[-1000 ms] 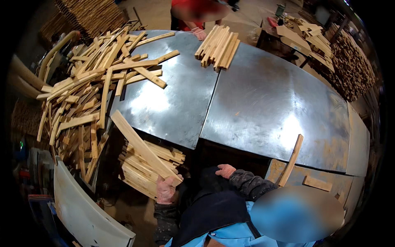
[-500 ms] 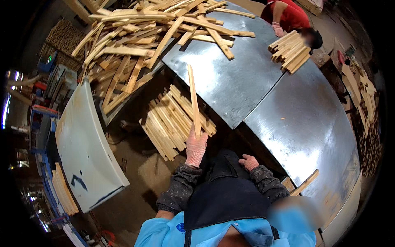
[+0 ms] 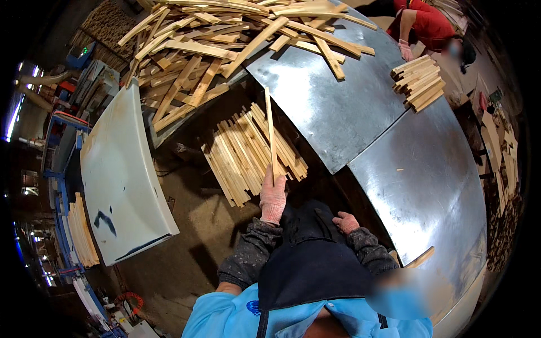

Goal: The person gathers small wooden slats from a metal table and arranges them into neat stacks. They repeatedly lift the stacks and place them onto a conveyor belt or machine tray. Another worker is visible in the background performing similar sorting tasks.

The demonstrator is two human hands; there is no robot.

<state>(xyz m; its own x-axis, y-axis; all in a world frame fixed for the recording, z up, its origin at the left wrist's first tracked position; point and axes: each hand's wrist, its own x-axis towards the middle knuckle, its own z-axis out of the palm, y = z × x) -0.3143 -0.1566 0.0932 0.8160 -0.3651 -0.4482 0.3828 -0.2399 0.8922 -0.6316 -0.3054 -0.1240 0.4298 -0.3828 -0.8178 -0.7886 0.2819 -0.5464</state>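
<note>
The left hand (image 3: 273, 198) has its fingers clenched on a thin wooden slat (image 3: 270, 132), held end-up over the floor stack of slats (image 3: 251, 153), likely for adding. The right hand (image 3: 345, 222) rests apparently empty on the dark apron (image 3: 307, 253).

Pink knit glove on the left hand (image 3: 273, 198) and right hand (image 3: 345, 222); behind them, dark speckled sleeves, black apron, light-blue top.

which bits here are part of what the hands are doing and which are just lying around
In use: left hand gripping a wooden slat; the stack of slats below it.
Lying about: loose slat heap, small bundle, metal table, pale curved panel.
</note>
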